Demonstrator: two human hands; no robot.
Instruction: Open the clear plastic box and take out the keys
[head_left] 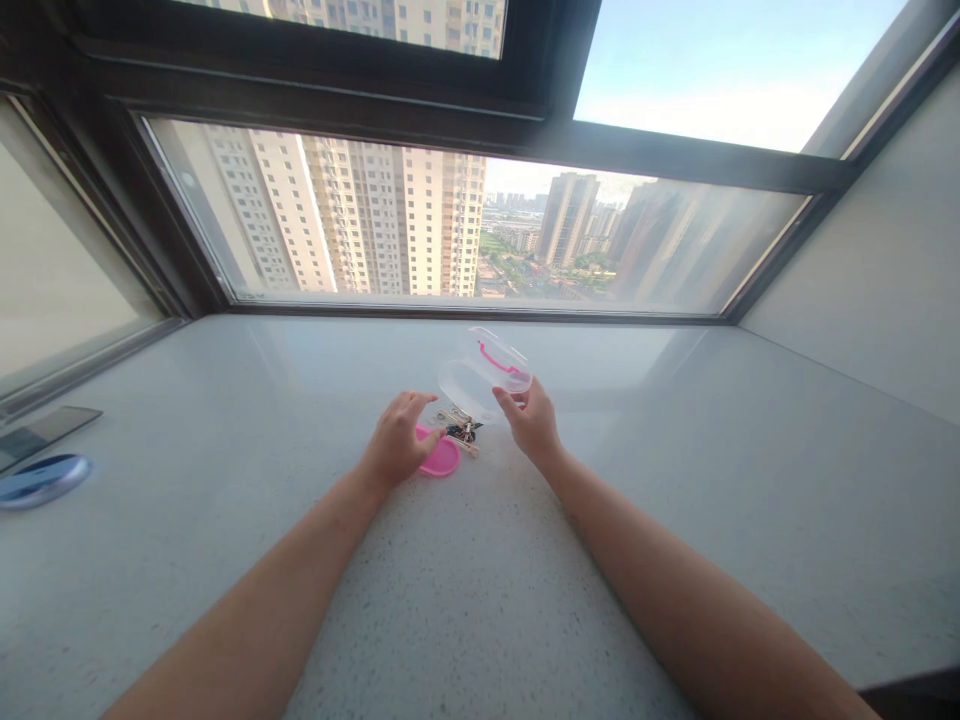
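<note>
Clear plastic container (pixel 484 375) with a pink strip inside sits in your right hand (pixel 534 420), raised off the worktop (pixel 480 600) and tilted, its open mouth turned toward your left and a little down. Your right thumb and fingertips pinch it at its lower right rim, so most of the container sticks out up and to the left of the hand, toward the window (pixel 480 230).

Your left hand (pixel 396 445) is low over the worktop, palm down, fingers loosely spread and curled. It rests over the left edge of a round pink lid (pixel 442 460) that lies flat on the worktop; whether the fingers actually press on the lid you cannot tell from here. The left hand grips nothing.

Between your two hands, just right of the pink lid and directly under the tilted container, lies a small heap of bits (pixel 461 430): dark pieces, a metal ring or clip and a pale stick-like part. They are too small to name with certainty. The heap touches or almost touches the lid's right edge, and it is nearer your left fingertips than your right wrist.

Both forearms stretch forward across the pale speckled worktop, which runs up to the window frame. Far off at the left edge, well apart from your hands, a blue round object (pixel 41 480) lies beside a dark flat slab (pixel 45 430) like a phone.
</note>
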